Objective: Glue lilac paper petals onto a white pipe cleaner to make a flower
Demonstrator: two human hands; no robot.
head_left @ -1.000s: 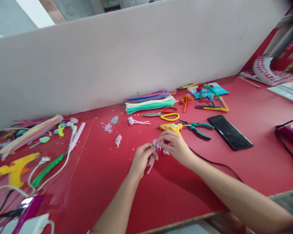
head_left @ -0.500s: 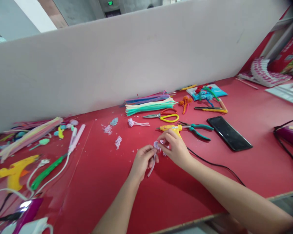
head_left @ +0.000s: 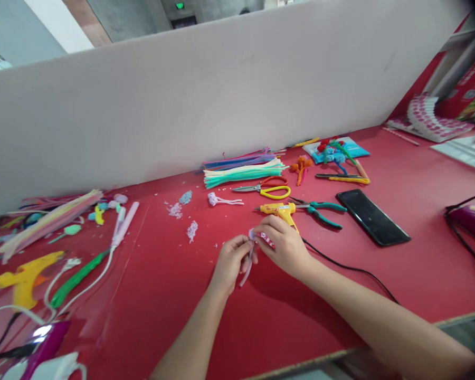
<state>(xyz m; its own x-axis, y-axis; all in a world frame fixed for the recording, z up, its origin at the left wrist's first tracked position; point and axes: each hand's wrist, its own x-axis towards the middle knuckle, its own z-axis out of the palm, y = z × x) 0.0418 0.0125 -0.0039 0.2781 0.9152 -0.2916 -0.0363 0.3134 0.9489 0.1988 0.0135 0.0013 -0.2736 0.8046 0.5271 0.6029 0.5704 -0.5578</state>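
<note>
My left hand (head_left: 234,259) pinches a lilac pipe-cleaner piece (head_left: 246,272), whose stem hangs down below the fingers. At its curled top, the fingertips of my right hand (head_left: 279,241) press together on the same piece. Small lilac scraps show partly under the right hand. Beyond the hands lie a yellow glue gun (head_left: 279,209), pliers with teal handles (head_left: 323,214) and scissors with red and yellow handles (head_left: 275,190). A lilac flower-like piece with stems (head_left: 221,199) rests further back, left of the scissors.
Bundled pipe cleaners (head_left: 243,173) lie by the white partition (head_left: 162,105). A black phone (head_left: 372,216) is at right. Another yellow glue gun (head_left: 26,277), a green-handled tool (head_left: 77,279) and white cables are at left. Lilac fluff (head_left: 192,230) sits left of the hands.
My right hand's fingers have moved slightly down and closer together at the top of the lilac piece. My left hand has stayed in place.
</note>
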